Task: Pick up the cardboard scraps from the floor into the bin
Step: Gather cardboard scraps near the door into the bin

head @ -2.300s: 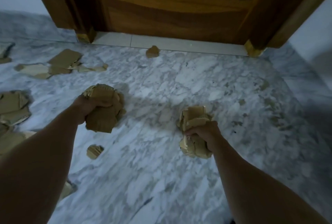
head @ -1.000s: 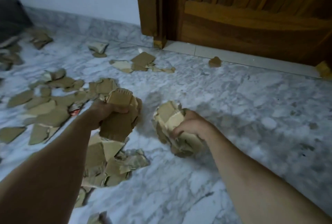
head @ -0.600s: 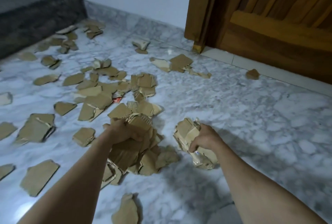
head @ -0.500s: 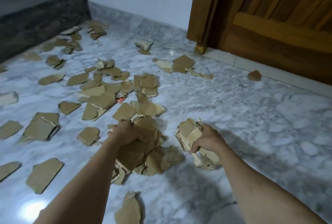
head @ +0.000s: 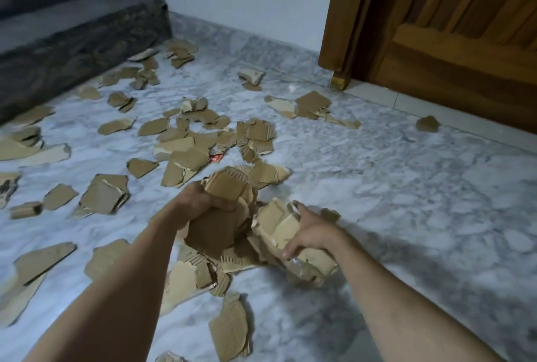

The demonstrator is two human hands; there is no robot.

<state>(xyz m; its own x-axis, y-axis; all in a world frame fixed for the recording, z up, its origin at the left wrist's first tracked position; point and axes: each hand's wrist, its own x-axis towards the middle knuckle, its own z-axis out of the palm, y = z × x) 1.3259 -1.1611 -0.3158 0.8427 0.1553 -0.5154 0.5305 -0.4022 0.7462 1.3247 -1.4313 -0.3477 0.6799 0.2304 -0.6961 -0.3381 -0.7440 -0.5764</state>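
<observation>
Cardboard scraps (head: pixel 186 155), torn and brown, lie scattered over the marble floor (head: pixel 406 193), thickest to the left and just ahead of me. My left hand (head: pixel 200 202) is clenched round a crumpled wad of scraps (head: pixel 220 216); my right hand (head: pixel 311 231) grips a second, paler wad (head: pixel 279 225). Both wads are held low, just above a loose heap (head: pixel 203 268) on the floor. Step in hand, as I judge it: gathering, with both fists full. Next move, as I judge it: carry these two loads to the bin, since neither hand has room for more. No bin or other container shows, so I cannot say where it stands or what it holds. Further scraps lie beside the grey sofa base (head: pixel 72 42), and one (head: pixel 427 124) lies near the wooden door (head: pixel 465 27).
</observation>
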